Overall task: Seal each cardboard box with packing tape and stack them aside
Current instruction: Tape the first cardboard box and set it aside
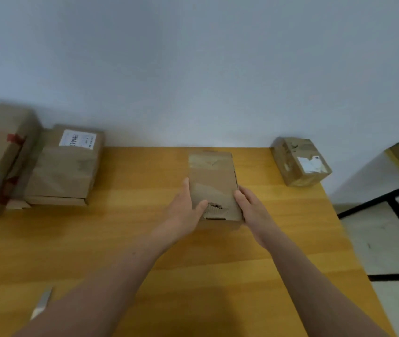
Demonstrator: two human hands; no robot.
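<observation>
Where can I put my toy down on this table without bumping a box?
Bare wood lies between the left boxes and the middle box, which the left hand and right hand hold. More lies between that box and the small box at the far right corner. The left edge of the table is crowded.

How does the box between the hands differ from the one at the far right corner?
The held box lies centred, gripped by left hand and right hand; the corner box sits skewed, untouched. The held box's top is torn; the corner box bears a white label. Both are brown cardboard.
</observation>
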